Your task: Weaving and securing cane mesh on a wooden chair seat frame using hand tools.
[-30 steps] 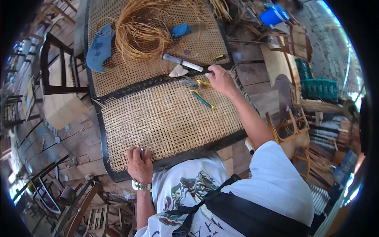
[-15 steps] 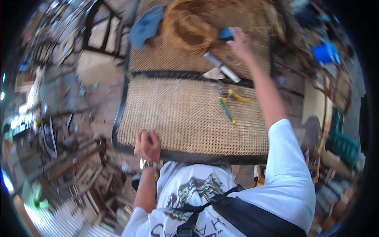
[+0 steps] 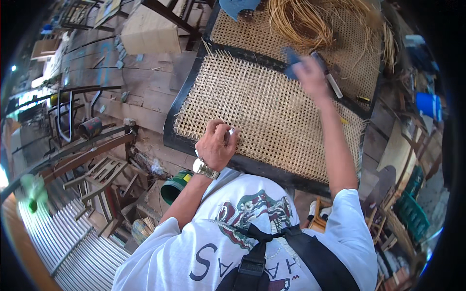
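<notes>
Woven cane webbing fills a dark-framed panel in front of me. My left hand rests near its front left edge, fingers curled around a small shiny thing whose kind I cannot make out. Over the far part of the webbing is my right hand, smeared by motion, with a blurred blue piece at its fingers. A knife-like tool with a pale handle lies just right of that hand. Beneath my right forearm, a bit of yellow handle shows; the rest is hidden.
A coil of cane strands and a blue sheet lie on the far panel. Left stand a pale wooden box, metal frames and wooden chair parts. A green bucket is by my left elbow. A blue bucket stands right.
My right hand has come nearer from beside the coil, bringing the blue piece over the near webbing. The whole view has shifted and turned. My left hand stays closed near the front edge.
</notes>
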Motion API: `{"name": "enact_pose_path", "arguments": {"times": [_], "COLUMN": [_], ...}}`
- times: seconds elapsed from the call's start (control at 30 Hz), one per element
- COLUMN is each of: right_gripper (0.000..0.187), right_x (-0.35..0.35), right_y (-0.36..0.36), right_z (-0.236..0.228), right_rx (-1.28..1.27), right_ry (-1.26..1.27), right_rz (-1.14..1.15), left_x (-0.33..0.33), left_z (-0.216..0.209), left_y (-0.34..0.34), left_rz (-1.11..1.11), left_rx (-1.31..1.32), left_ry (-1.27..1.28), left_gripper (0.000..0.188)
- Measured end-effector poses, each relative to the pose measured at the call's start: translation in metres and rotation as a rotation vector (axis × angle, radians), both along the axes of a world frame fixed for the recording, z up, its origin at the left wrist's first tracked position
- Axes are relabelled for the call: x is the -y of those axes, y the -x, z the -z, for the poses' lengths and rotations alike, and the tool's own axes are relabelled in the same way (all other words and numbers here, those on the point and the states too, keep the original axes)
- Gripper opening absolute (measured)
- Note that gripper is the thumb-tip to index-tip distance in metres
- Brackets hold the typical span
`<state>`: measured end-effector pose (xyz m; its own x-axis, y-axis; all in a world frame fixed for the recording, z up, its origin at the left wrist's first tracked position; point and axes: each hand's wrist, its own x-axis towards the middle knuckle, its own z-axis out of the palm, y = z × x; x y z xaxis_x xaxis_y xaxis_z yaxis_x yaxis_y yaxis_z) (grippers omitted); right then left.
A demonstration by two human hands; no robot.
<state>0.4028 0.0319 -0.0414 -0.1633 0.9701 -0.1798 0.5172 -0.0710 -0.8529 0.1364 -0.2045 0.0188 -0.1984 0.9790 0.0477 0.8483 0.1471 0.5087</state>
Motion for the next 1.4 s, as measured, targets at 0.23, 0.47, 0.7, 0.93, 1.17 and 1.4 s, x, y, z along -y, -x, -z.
{"name": "enact_pose_path", "arguments": {"times": [0.23,0.47,0.7,0.93,1.17,1.4], "right_gripper": [0.024,0.015,0.017,0.022,0.026,0.025], "right_x": [0.075,0.033,0.047,0.028,0.163,0.119], "right_y": [0.176,0.148,0.304,0.104,0.215,0.1], "right_z": [-0.018,0.007,0.034,0.029,-0.068,-0.035], "right_rx": [0.064,0.76,0.36,0.781,0.304,0.381], "right_ry": [-0.013,0.105,-0.253,-0.042,0.074,0.258], "right_rz": [-0.562,0.35,-0.196,0.412,-0.355,0.268], "left_x": [0.0,0.012,0.007,0.009,-0.019,-0.022], "left_z": [-0.019,-0.042,-0.018,0.011,0.008,0.026], "left_y": [0.085,0.199,0.256,0.297,0.308,0.337], "left_rz": [0.308,0.205,0.175,0.139,0.1,0.172], "left_rx": [0.618,0.617,0.601,0.496,0.471,0.377], "left_ry": [0.115,0.199,0.286,0.267,0.353,0.353], "left_gripper": [0.013,0.009,0.013,0.017,0.019,0.019]}}
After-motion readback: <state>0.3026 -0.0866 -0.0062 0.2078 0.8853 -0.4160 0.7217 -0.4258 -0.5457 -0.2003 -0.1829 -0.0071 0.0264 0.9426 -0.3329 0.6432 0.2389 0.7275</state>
